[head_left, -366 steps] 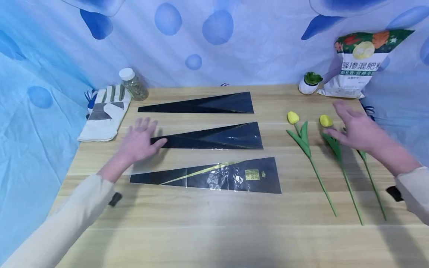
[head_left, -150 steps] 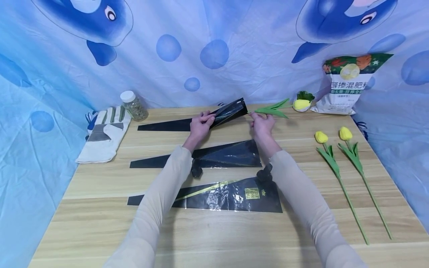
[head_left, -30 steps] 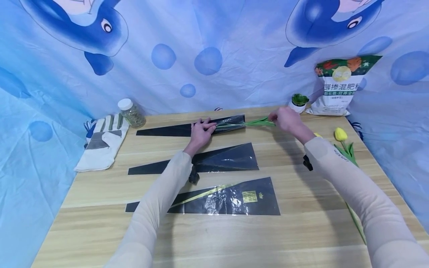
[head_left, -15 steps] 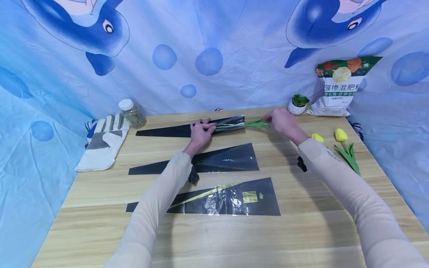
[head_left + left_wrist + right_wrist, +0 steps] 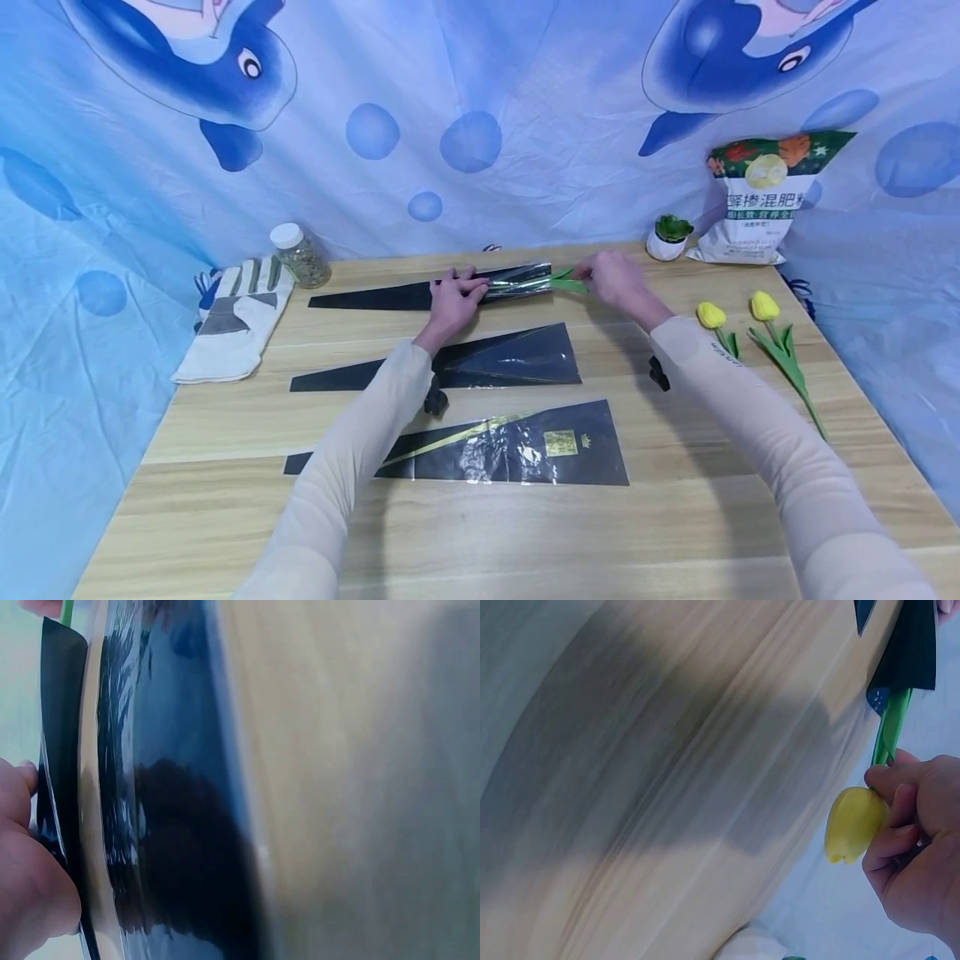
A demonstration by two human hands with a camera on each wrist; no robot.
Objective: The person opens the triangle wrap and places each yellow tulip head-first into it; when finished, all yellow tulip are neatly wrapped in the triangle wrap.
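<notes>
A black, partly clear flower sleeve [image 5: 521, 279] lies at the back of the table, its wide mouth facing right. My left hand [image 5: 452, 302] grips its middle, thumb and fingers at its edges; in the left wrist view that sleeve [image 5: 64, 697] runs alongside the thumb. My right hand [image 5: 617, 279] pinches a tulip's stem just below its yellow head [image 5: 855, 823]. The tulip's green leaves [image 5: 568, 282] are partly inside the sleeve mouth, and its stem shows through the clear film. In the head view, the right hand hides the tulip head.
Two more flower sleeves lie nearer, a plain middle one [image 5: 517, 358] and a gold-printed front one [image 5: 510, 450]. Two yellow tulips [image 5: 765, 306] lie at right, partly under the forearm. Along the back stand a jar [image 5: 302, 257], potted succulent [image 5: 667, 237] and fertilizer bag [image 5: 757, 204]; gloves [image 5: 236, 321] lie left.
The right hand has taken one tulip from the right and moved left over the last second, sliding its stem and leaves deeper into the back sleeve. The left hand has stayed on that sleeve.
</notes>
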